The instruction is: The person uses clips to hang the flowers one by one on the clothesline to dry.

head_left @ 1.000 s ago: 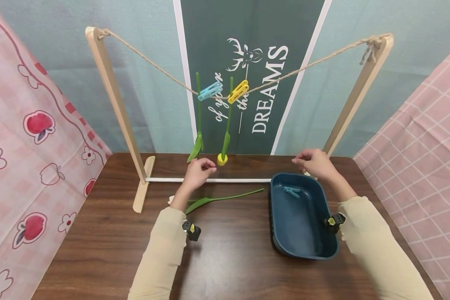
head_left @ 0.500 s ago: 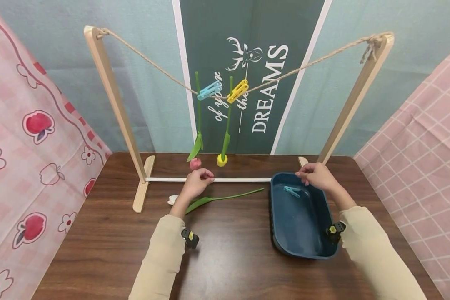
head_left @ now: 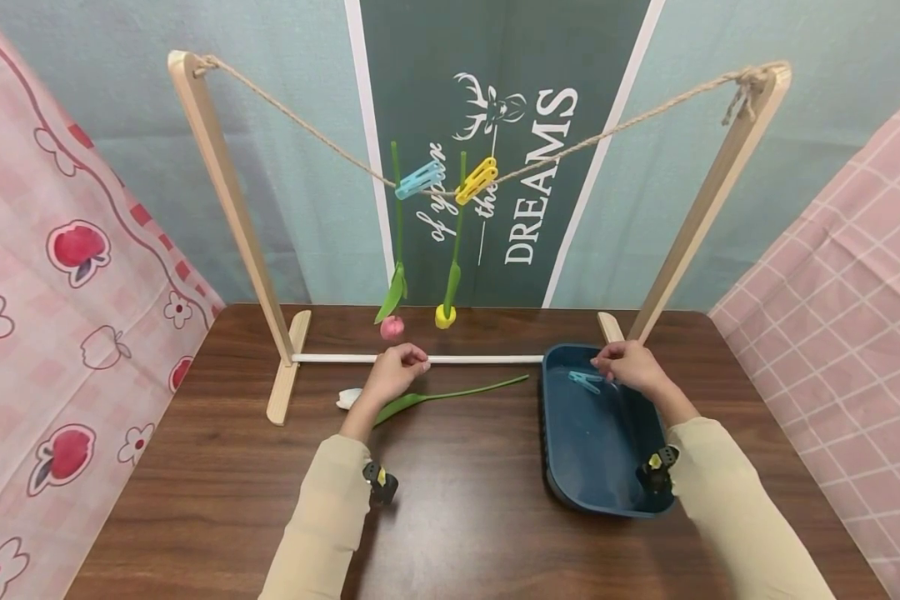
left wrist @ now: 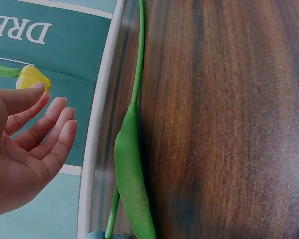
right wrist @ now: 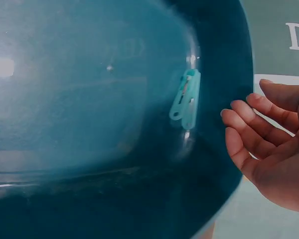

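My left hand (head_left: 394, 372) hovers above the white-headed tulip (head_left: 349, 398) lying on the table, its fingers loosely bent around nothing. The tulip's green leaf (left wrist: 132, 169) and stem fill the middle of the left wrist view. My right hand (head_left: 630, 367) is over the far right rim of the blue basin (head_left: 600, 504), holding nothing, fingers relaxed. Inside the basin lies a light blue clothespin (right wrist: 187, 99). On the rope hang a pink tulip (head_left: 392, 327), head down under a blue clothespin (head_left: 420, 180), and a yellow tulip (head_left: 446, 316) under a yellow clothespin (head_left: 477, 181).
A sagging rope (head_left: 300, 122) joins two wooden posts (head_left: 225, 192), the right one (head_left: 708, 208) behind the basin. A white rod (head_left: 487, 359) runs low between the posts, just past the lying tulip. Curtains enclose the table's back and sides.
My left hand has come down and nearer, uncovering the pink tulip head. My right hand has lowered toward the basin's far end. The hanging tulips stay nearly still.
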Motion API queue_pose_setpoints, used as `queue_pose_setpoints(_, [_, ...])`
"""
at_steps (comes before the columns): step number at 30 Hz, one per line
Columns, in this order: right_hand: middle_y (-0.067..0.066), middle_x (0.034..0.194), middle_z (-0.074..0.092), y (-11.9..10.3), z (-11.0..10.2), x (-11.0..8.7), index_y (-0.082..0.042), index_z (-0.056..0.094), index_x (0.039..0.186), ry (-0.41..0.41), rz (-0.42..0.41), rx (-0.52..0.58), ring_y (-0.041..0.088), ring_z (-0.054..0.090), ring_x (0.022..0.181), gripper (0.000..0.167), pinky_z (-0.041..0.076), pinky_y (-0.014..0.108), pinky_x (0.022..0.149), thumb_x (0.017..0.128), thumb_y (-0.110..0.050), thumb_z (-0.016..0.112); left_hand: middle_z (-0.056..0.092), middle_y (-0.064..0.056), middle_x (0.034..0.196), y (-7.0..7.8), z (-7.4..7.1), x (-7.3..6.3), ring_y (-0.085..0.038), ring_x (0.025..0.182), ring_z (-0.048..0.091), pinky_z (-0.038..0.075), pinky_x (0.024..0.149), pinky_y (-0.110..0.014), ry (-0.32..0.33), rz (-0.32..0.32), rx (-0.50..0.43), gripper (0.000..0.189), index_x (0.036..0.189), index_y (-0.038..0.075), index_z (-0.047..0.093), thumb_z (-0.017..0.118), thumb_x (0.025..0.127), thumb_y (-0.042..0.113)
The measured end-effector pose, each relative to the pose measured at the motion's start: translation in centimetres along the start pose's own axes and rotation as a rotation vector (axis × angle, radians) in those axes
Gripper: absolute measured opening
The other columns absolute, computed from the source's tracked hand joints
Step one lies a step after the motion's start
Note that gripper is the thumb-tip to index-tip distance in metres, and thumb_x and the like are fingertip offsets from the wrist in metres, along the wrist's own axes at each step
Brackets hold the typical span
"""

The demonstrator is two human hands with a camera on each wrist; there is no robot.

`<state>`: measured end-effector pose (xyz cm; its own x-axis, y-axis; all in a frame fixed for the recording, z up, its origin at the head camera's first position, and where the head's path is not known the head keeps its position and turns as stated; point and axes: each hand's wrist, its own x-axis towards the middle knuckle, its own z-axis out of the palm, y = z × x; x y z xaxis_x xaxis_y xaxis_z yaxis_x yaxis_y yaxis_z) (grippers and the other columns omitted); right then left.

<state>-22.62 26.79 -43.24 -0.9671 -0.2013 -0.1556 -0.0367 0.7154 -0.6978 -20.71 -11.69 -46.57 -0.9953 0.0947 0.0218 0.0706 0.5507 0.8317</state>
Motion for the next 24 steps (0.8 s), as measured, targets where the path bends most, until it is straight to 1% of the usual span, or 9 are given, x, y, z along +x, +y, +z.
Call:
queue_pose_setpoints(5, [0.021,0.079,0.060,0.7,0.5,0.1,0.011,0.059,0.099,0.000,0.012,-0.015,0.029,0.058,0.069,0.021,0.049,0.034,0.058,0.090,-0.008,0.056,0.062,-0.004,0.076,-0.2,0.2,-0.1,-0.016,0.072,0.056,0.045,0.066,-0.029,-0.009,-0.011,-0.006,0.009,0.088,0.004,0.066,0.067,0.082,0.011])
queue_pose_setpoints(7, [0.023,0.082,0.060,0.9,0.7,0.2,0.011,0.059,0.100,0.001,0.017,-0.024,0.032,0.058,0.071,0.022,0.049,0.033,0.057,0.090,-0.008,0.056,0.062,-0.004,0.076,-0.3,0.2,-0.2,-0.016,0.072,0.056,0.045,0.067,-0.028,-0.009,-0.011,-0.008,0.009,0.088,0.004,0.066,0.067,0.082,0.011])
queue_pose_setpoints(10, [0.024,0.084,0.060,1.3,1.2,0.4,0.011,0.059,0.100,0.001,0.022,-0.042,0.032,0.058,0.073,0.022,0.049,0.031,0.058,0.089,-0.008,0.057,0.063,-0.004,0.076,-0.3,0.3,-0.3,-0.016,0.073,0.057,0.046,0.067,-0.029,-0.008,-0.005,-0.008,0.009,0.088,0.003,0.065,0.067,0.082,0.010])
queue_pose_setpoints(17, [0.020,0.082,0.060,2.3,1.9,0.8,0.012,0.059,0.098,0.003,0.026,-0.026,0.029,0.061,0.072,0.020,0.050,0.028,0.058,0.087,-0.005,0.057,0.063,-0.005,0.078,-0.5,0.6,-0.4,-0.016,0.074,0.057,0.046,0.067,-0.028,-0.020,-0.004,-0.010,0.009,0.088,0.004,0.065,0.066,0.083,0.011])
queue_pose_setpoints(24, [0.016,0.077,0.060,2.7,2.5,0.6,0.012,0.059,0.097,-0.018,0.027,-0.040,0.021,0.058,0.065,0.019,0.047,0.027,0.053,0.085,-0.003,0.059,0.064,-0.005,0.079,-0.5,0.9,-0.7,-0.017,0.075,0.058,0.046,0.069,-0.030,-0.028,0.011,-0.028,0.009,0.088,0.004,0.065,0.066,0.082,0.009])
